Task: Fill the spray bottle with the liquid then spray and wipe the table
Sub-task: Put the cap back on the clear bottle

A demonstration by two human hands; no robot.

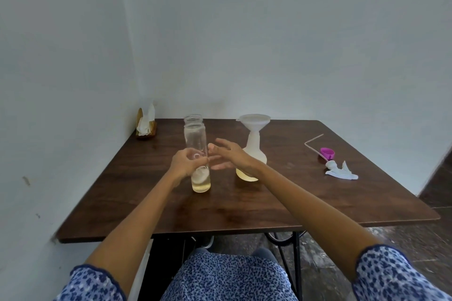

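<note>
A clear tall bottle (195, 139) stands open on the dark wooden table (244, 205), with a little yellowish liquid at its bottom. My left hand (186, 162) is against its lower part, fingers curled round a white cap (200, 175) with a ring. My right hand (228, 154) hovers just right of the bottle with fingers spread, holding nothing. Behind it stands the translucent white spray bottle (253, 148) with a white funnel (254, 121) in its neck and yellowish liquid low inside.
The spray head (341, 170) lies on the table's right side with its purple collar (327, 153) and thin tube (313, 140). A wooden napkin holder (146, 124) with white tissues sits in the back left corner by the walls.
</note>
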